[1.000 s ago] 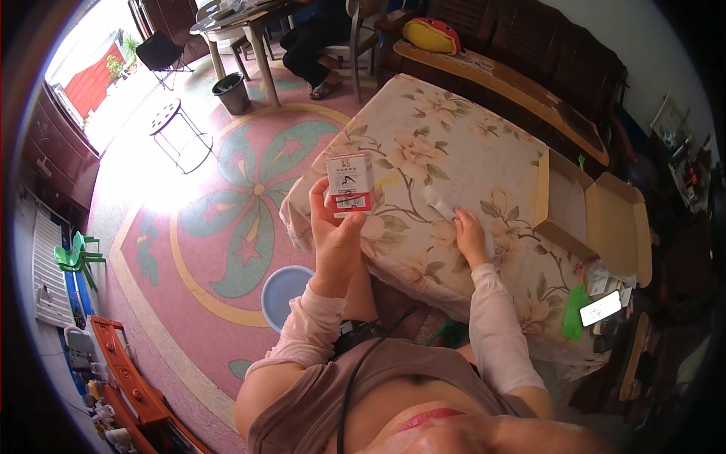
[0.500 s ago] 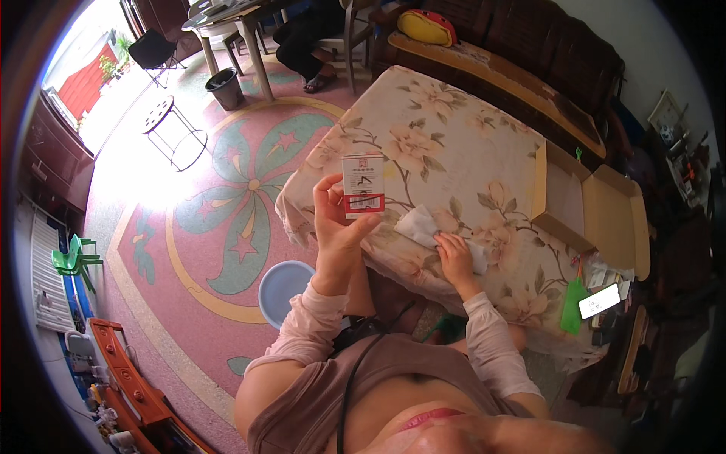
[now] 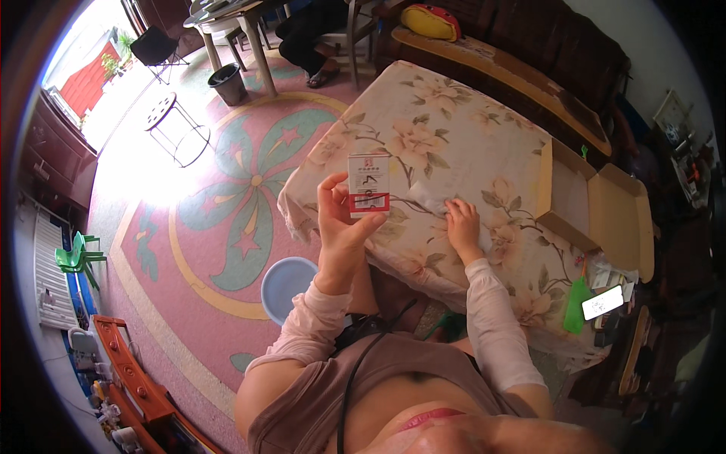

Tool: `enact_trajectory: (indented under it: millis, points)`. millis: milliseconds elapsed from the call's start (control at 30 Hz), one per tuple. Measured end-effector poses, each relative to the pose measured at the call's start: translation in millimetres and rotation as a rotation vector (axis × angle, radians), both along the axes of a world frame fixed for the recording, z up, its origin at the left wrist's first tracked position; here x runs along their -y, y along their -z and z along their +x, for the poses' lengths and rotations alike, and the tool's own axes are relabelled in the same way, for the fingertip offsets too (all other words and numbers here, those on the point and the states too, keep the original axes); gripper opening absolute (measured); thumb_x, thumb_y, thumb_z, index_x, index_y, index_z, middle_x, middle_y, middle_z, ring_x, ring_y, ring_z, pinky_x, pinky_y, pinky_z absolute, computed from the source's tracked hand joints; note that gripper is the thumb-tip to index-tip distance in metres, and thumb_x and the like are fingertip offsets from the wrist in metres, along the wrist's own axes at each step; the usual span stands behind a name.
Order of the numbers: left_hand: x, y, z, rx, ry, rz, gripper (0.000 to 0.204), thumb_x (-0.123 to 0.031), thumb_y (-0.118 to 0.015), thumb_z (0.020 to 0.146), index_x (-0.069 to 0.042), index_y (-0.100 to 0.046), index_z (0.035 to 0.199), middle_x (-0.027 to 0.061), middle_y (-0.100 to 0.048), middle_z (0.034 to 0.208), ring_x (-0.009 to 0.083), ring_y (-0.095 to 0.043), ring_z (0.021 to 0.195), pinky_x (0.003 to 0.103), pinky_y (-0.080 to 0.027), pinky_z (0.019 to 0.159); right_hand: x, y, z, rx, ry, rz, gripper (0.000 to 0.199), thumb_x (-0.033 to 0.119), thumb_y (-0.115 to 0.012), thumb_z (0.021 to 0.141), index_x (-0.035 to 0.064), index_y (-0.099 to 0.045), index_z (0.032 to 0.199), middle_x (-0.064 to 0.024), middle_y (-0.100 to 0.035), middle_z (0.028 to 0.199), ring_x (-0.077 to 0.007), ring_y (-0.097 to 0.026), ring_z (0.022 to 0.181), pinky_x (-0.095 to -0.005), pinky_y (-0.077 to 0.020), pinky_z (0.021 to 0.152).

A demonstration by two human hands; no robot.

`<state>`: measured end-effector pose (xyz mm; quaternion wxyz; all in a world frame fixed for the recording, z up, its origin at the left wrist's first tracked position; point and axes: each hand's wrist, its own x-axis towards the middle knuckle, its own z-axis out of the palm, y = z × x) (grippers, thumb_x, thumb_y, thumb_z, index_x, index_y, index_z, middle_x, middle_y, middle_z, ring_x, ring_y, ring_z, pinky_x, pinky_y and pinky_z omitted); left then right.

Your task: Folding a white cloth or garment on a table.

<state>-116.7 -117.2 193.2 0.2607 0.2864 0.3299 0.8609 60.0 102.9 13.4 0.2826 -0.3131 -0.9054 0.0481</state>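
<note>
Upright in front of me is a small white box with a red band (image 3: pixel 369 184), pinched between the thumb and fingers of my left hand (image 3: pixel 342 227). My right hand (image 3: pixel 463 231) presses on a white cloth (image 3: pixel 429 198) lying on the flowered tablecloth (image 3: pixel 423 136). Its bent fingers rest on the cloth, part of which shows past the fingertips. The rest is partly covered by the hand.
An open cardboard box (image 3: pixel 566 193) stands at the table's right side. Near it lie a green bag-like thing (image 3: pixel 577 305) and a lit phone (image 3: pixel 603 303). A pale blue basin (image 3: pixel 286 291) is on the floor. Beyond are a stool (image 3: pixel 178 130), a bin (image 3: pixel 227 84) and a seated person (image 3: pixel 302 41).
My right hand and the white cloth have slid a little farther from me across the table. The left hand still holds the small box at nearly the same place.
</note>
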Motion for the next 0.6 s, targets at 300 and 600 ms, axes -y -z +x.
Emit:
enact_trajectory:
  millis: [300,600]
  points:
    - [3.7,1.0,-4.0,-0.021,-0.007,-0.027,0.079,0.005,-0.081,0.069,-0.006,-0.037,0.133,0.0054,-0.052,0.112,0.0168,-0.061,0.102,0.029,-0.053,0.089,-3.4,6.7,-5.3,-0.026,0.044,0.006,0.033,0.011,-0.070,0.080,0.0113,-0.068,0.113,-0.0050,-0.060,0.112,-0.0283,-0.054,0.107,-0.0422,-0.0455,0.089]
    - [1.7,8.4,-6.1,-0.547,-0.680,-0.196,0.071,0.003,-0.082,0.063,-0.004,-0.040,0.119,0.0101,-0.048,0.106,0.0199,-0.051,0.100,0.034,-0.044,0.092,56.5,-2.1,26.0,-0.041,-0.064,-0.066,0.035,0.009,-0.072,0.076,0.0105,-0.068,0.111,-0.0060,-0.060,0.108,-0.0299,-0.055,0.100,-0.0417,-0.0455,0.087]
